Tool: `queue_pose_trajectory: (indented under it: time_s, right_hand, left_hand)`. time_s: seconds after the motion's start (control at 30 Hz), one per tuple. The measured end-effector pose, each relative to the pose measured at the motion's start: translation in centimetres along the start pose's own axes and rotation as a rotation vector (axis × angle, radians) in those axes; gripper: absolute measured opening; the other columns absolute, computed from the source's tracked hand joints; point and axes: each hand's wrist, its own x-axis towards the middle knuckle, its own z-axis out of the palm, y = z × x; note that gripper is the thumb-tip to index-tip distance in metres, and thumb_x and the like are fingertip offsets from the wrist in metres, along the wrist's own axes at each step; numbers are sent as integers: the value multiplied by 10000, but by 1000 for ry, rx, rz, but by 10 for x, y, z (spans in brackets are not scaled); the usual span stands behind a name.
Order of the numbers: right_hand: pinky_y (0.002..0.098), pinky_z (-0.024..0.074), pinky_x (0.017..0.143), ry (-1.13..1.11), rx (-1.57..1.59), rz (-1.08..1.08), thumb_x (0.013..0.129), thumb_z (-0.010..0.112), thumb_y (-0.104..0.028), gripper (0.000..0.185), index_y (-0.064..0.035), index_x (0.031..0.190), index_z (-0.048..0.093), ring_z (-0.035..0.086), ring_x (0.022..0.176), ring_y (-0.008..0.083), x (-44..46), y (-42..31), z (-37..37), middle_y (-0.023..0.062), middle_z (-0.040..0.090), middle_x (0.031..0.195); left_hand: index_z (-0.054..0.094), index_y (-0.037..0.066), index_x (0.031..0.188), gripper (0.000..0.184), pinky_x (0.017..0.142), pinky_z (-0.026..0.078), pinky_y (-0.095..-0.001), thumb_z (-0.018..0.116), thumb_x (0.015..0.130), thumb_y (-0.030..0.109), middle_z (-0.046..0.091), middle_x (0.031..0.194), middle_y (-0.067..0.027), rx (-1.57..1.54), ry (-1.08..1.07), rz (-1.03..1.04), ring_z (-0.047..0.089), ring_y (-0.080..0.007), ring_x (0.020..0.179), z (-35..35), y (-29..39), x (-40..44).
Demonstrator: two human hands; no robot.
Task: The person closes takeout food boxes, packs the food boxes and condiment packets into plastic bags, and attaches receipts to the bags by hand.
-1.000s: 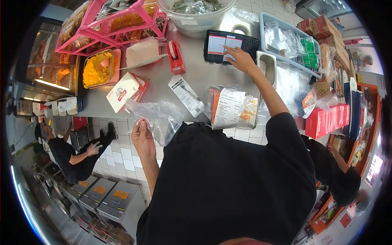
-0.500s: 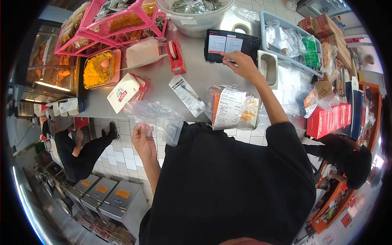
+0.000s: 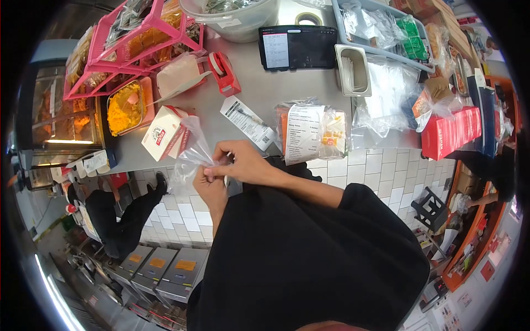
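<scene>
My left hand [image 3: 212, 185] pinches a clear plastic bag [image 3: 190, 146] at the counter's near edge. Right beside it, my right hand [image 3: 243, 161] has its fingers closed on the same bag, thumb and index bent together. The bag hangs loose and crumpled, partly over a red-and-white food box [image 3: 164, 132]. A printed receipt [image 3: 247, 122] lies flat beyond my right hand. To its right rests a clear bag of packed food [image 3: 334, 135] with a long order slip [image 3: 303, 132] on it.
A tablet [image 3: 298, 48] stands at the back, near a metal tray [image 3: 353, 70] and a blue-grey bin [image 3: 381, 47] of bags. A red tape dispenser [image 3: 224, 74], pink baskets [image 3: 124, 47] and a yellow food tub [image 3: 126, 107] are at left. Other people stand at both sides.
My right hand has left the tablet and come down to the plastic bag beside my left hand. The tablet's display has changed. The view has shifted slightly.
</scene>
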Motion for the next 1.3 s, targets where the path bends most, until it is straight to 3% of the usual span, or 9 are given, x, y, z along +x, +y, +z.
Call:
queue_pose_trajectory:
  time_s: [0.27, 0.47, 0.53, 0.67, 0.93, 0.97, 1.0, 1.13, 1.3]
  right_hand:
    - [315, 463, 608, 508, -58, -263, 833, 737, -59, 170, 8, 808, 583, 557, 661, 173, 12, 6, -30, 79, 580, 728]
    - [357, 463, 705, 609, -165, -217, 757, 563, 110, 180, -5, 890, 523, 552, 748, 267, 28, 5, -36, 119, 529, 796]
    - [336, 471, 713, 704, -153, -281, 790, 558, 97, 179, -12, 933, 546, 567, 760, 240, 36, 2, -39, 107, 550, 821]
    - [271, 473, 710, 530, 67, -375, 887, 638, -3, 164, -25, 1041, 585, 585, 791, 160, 38, -12, 1, 86, 575, 916]
    - [341, 472, 737, 150, -157, -427, 764, 644, 75, 284, -37, 1019, 587, 567, 843, 225, 59, -22, 26, 112, 539, 907]
    - [380, 461, 745, 256, -359, -503, 708, 611, 125, 355, -41, 1021, 592, 552, 850, 281, 70, -7, 23, 124, 534, 938]
    - [382, 462, 744, 357, -349, -530, 707, 605, 134, 367, -43, 1027, 593, 554, 839, 294, 65, -21, 22, 128, 534, 951]
    - [388, 470, 731, 733, -246, -1057, 705, 593, 152, 435, -45, 1092, 623, 569, 806, 329, 47, -43, 27, 138, 541, 952]
    - [307, 522, 772, 456, -411, -173, 829, 645, 54, 254, -10, 1056, 738, 657, 856, 248, 26, 49, 25, 120, 689, 972]
  left_hand:
    - [611, -35, 711, 233, 571, 358, -210, 624, 934, 31, 544, 649, 15, -144, 252, 126, 438, -40, 636, -110, -16, 45]
    - [453, -6, 706, 246, 573, 381, -278, 623, 883, -25, 461, 645, -36, 620, 348, 524, 392, -134, 606, -133, -22, 44]
    - [553, 1, 1140, 326, 688, 451, -305, 696, 848, -17, 596, 945, -91, 722, 503, 140, 548, -140, 790, -173, -11, 45]
    - [436, 8, 1425, 759, 1133, 306, -441, 808, 764, 27, 470, 1429, -177, 821, 366, 446, 409, -350, 1355, -101, 16, 30]
    - [631, 36, 1068, 337, 854, 501, -376, 665, 747, -62, 654, 1048, -180, 652, 59, 28, 646, -262, 959, -71, 11, 60]
    - [628, 35, 1055, 307, 804, 515, -377, 644, 763, -59, 646, 1038, -189, 848, 85, 34, 653, -253, 912, -96, 9, 71]
    - [622, 16, 1061, 264, 691, 527, -364, 622, 809, -64, 651, 1025, -168, 988, 229, 711, 658, -260, 816, -133, 2, 84]
    - [634, -26, 1099, 200, 765, 516, -363, 595, 904, -3, 669, 962, -140, 818, 597, 471, 652, -264, 858, -182, 7, 43]
    - [665, -42, 1157, 289, 885, 479, -341, 572, 886, -5, 699, 907, -149, 475, 425, -74, 655, -259, 943, -150, -51, 0]
